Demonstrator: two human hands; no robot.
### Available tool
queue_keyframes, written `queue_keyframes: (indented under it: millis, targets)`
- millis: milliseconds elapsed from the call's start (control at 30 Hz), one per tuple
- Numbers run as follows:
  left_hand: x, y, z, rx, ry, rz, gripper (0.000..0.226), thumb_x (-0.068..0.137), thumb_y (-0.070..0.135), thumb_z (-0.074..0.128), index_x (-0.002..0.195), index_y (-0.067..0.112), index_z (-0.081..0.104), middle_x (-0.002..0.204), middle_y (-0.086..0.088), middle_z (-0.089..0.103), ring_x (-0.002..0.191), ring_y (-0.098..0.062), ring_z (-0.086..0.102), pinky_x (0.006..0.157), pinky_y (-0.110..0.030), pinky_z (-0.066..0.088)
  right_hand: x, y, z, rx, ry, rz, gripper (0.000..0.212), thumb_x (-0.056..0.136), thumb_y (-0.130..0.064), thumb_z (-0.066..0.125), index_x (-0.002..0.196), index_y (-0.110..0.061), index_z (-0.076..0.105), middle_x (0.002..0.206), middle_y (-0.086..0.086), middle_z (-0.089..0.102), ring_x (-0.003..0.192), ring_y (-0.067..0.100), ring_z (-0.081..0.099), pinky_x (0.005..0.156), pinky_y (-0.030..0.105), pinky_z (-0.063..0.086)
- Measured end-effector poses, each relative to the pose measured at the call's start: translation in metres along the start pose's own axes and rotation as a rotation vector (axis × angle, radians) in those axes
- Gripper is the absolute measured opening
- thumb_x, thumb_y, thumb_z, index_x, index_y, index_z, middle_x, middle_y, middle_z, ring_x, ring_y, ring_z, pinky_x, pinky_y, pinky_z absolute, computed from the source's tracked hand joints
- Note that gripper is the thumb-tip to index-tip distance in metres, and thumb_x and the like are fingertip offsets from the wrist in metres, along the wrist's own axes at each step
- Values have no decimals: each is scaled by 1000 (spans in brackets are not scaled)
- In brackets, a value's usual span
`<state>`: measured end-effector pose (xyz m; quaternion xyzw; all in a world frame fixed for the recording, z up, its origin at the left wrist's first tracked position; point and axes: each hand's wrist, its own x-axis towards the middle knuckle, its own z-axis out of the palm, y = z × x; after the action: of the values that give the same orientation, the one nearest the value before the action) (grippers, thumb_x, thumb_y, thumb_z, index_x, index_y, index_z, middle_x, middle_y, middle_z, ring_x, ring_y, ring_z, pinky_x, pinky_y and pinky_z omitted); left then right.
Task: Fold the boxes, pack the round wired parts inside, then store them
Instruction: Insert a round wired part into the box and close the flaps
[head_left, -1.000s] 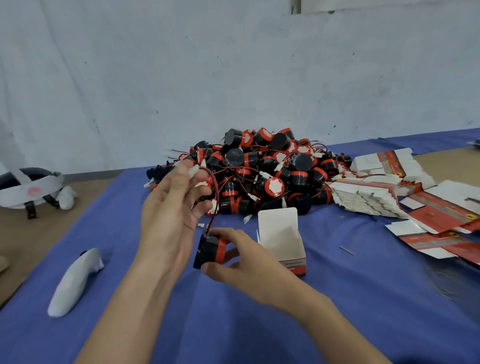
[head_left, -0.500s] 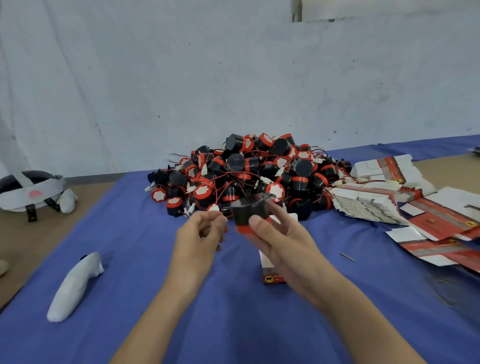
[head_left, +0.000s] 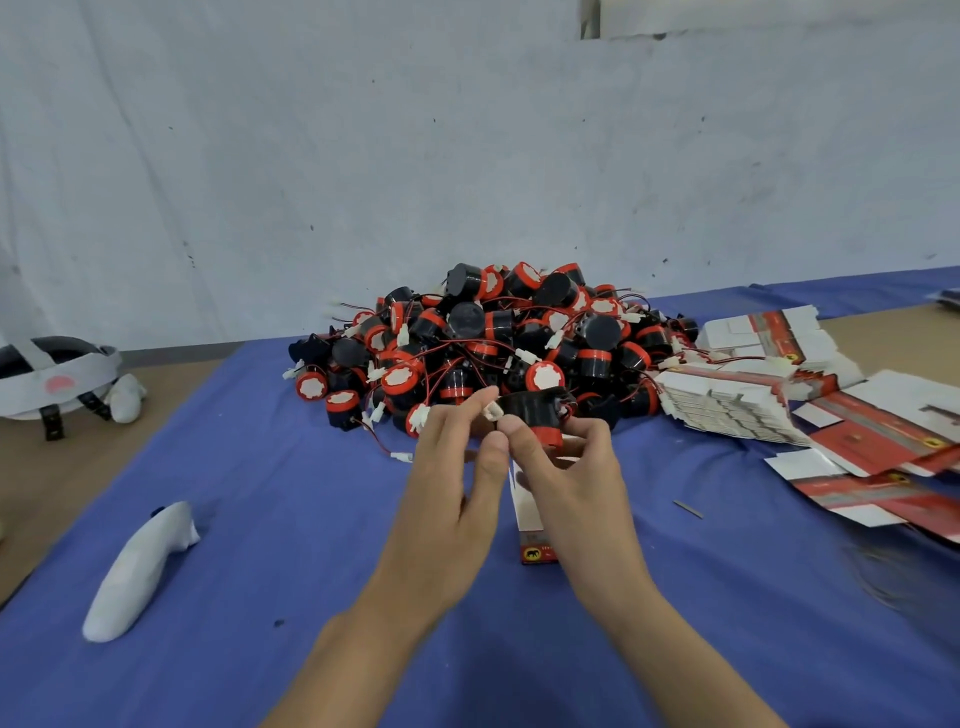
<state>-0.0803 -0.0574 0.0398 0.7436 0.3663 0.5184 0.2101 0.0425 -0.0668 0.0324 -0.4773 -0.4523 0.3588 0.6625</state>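
A round wired part (head_left: 535, 410), a stubby black plastic drum with a red band, is gripped between the thumb and curled fingers of the right hand (head_left: 571, 493), just above a small upright cardboard box (head_left: 532, 551) on the blue cloth (head_left: 260, 519). Its white plug (head_left: 492, 412) seems to be pinched by the left hand (head_left: 447, 478), though blur hides the contact. The part is judged light and rigid, best held by its smooth sides; the thin wire is delicate. A heap of such parts (head_left: 498, 343) lies beyond.

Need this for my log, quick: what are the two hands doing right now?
Left hand: pinching the white connector at the part's wire.
Right hand: holding the round wired part.
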Motion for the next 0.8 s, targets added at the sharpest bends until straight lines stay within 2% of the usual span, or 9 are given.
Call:
queue_keyframes:
  millis: [100, 200, 300, 400, 533, 600, 667, 733, 800]
  targets:
    - [0, -6, 2, 112, -98, 53, 56, 100, 33, 54, 147, 51, 29, 134, 25, 32, 125, -5, 49, 90, -9, 46, 2, -1, -3, 34, -24, 106, 72, 62, -79, 66, 104, -21, 63, 88, -12, 75, 81, 10, 73, 65, 26, 62]
    - [0, -8, 4, 217, -105, 83, 62, 100, 36, 55, 139, 69, 20, 146, 28, 25, 128, -1, 45, 88, -4, 44, 3, 0, -9, 83, -118, 187, 69, 72, -75, 63, 99, -12, 75, 89, -2, 79, 86, 9, 75, 70, 23, 61]
    - [2, -7, 5, 117, -31, 41, 44, 99, 44, 50, 134, 65, 33, 135, 35, 47, 124, 4, 51, 94, -8, 43, 2, -2, -11, 103, -180, 213, 73, 74, -76, 60, 100, -9, 75, 94, 5, 79, 90, 15, 76, 78, 29, 61]
    - [9, -7, 5, -100, 70, -100, 40, 95, 46, 55, 134, 42, 51, 124, 26, 62, 115, 4, 60, 90, -14, 50, 4, -4, -14, 71, -198, 225, 79, 68, -78, 57, 104, -10, 72, 93, 5, 78, 87, 21, 77, 78, 39, 64]
    - [18, -7, -1, -267, 123, -298, 38, 97, 31, 62, 135, 28, 57, 115, 11, 72, 107, -1, 66, 93, -24, 55, 8, -9, -36, -191, -168, 53, 53, 87, -73, 47, 96, -27, 72, 92, -8, 74, 77, 13, 73, 63, 31, 58]
    - [17, -8, -1, -247, 103, -350, 35, 98, 29, 61, 133, 27, 59, 109, 10, 73, 100, 4, 67, 86, -13, 53, 15, -5, -54, -455, -60, -91, 34, 95, -66, 42, 94, -40, 65, 89, -18, 69, 81, 3, 66, 66, 26, 48]
    - [16, -7, 2, -209, 82, -388, 32, 99, 31, 59, 131, 27, 59, 107, 11, 72, 94, 9, 65, 78, -5, 49, 24, -1, -69, -579, -35, -101, 30, 92, -69, 40, 102, -46, 58, 97, -22, 67, 87, -7, 59, 68, 23, 43]
    - [15, -8, 5, -193, 68, -414, 29, 100, 32, 57, 129, 27, 59, 105, 13, 71, 92, 12, 64, 74, -2, 46, 33, 8, -79, -580, -144, -10, 64, 80, -79, 39, 129, -41, 52, 123, -22, 60, 101, -10, 56, 78, 22, 47]
    - [15, -8, 6, -172, 63, -434, 29, 100, 31, 57, 129, 27, 58, 106, 14, 70, 93, 11, 64, 71, -1, 45, 39, 18, -82, -615, -279, 94, 104, 68, -82, 50, 156, -32, 27, 149, -14, 42, 131, 4, 48, 101, 33, 47]
